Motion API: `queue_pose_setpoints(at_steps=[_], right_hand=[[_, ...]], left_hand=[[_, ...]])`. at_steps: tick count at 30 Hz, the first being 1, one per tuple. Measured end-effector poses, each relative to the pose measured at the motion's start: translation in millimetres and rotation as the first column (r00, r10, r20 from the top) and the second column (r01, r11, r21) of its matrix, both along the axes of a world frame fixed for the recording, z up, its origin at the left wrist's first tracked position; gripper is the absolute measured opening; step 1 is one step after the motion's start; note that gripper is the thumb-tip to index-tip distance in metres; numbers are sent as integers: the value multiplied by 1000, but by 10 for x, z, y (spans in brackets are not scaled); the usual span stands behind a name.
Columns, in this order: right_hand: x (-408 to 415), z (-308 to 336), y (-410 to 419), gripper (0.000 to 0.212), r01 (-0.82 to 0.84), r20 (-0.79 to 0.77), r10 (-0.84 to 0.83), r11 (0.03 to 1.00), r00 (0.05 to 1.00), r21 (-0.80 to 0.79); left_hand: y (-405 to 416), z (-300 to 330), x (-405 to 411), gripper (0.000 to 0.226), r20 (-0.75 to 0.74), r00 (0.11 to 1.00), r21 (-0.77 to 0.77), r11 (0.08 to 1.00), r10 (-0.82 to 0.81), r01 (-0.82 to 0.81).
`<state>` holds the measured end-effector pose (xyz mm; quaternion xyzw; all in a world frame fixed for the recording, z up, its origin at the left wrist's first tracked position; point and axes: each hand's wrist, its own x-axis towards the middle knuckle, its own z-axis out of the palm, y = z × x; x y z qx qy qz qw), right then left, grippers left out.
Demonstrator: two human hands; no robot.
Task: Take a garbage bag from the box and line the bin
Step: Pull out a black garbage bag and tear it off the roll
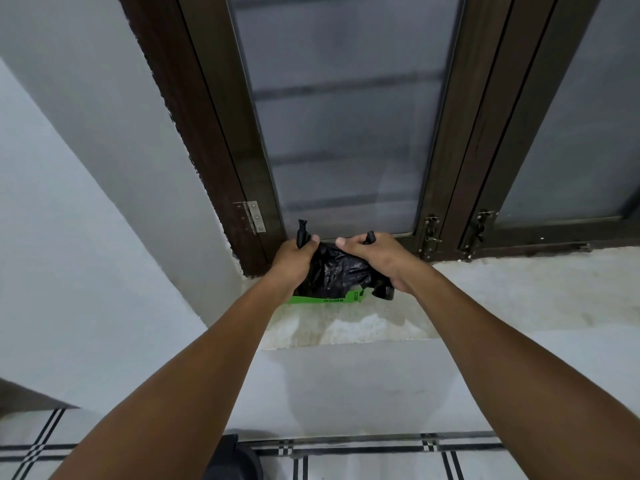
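A crumpled black garbage bag (334,271) is held between both hands above the window sill. My left hand (294,259) grips its left side, and a twisted black end sticks up past the fingers. My right hand (375,258) grips the right side, with another black tip poking up and a bunch of bag hanging below the palm. Under the bag lies a green box (325,300) with dark lettering, mostly hidden by the bag and my left wrist. At the bottom edge of the view, a dark rounded object (232,459) stands on the floor; I cannot tell whether it is the bin.
The stained white sill (485,292) runs along a dark-framed window (346,133) with frosted glass, a hinge and latches. A white wall (69,237) closes in on the left. Tiled floor with black stripes (381,455) lies below.
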<state>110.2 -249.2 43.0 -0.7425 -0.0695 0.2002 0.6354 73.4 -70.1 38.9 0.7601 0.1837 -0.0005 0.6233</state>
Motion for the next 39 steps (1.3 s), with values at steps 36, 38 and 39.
queue_pose_setpoints(at_steps=[36, 38, 39], right_hand=[[-236, -104, 542, 10, 576, -422, -400, 654, 814, 491], [-227, -107, 544, 8, 597, -453, -398, 621, 798, 508], [-232, -101, 548, 7, 600, -462, -392, 613, 796, 514]], left_hand=[[-404, 76, 34, 14, -10, 951, -467, 839, 308, -277], [-414, 72, 38, 13, -18, 945, -490, 821, 327, -294], [-425, 77, 25, 12, -28, 944, -505, 810, 329, -297]])
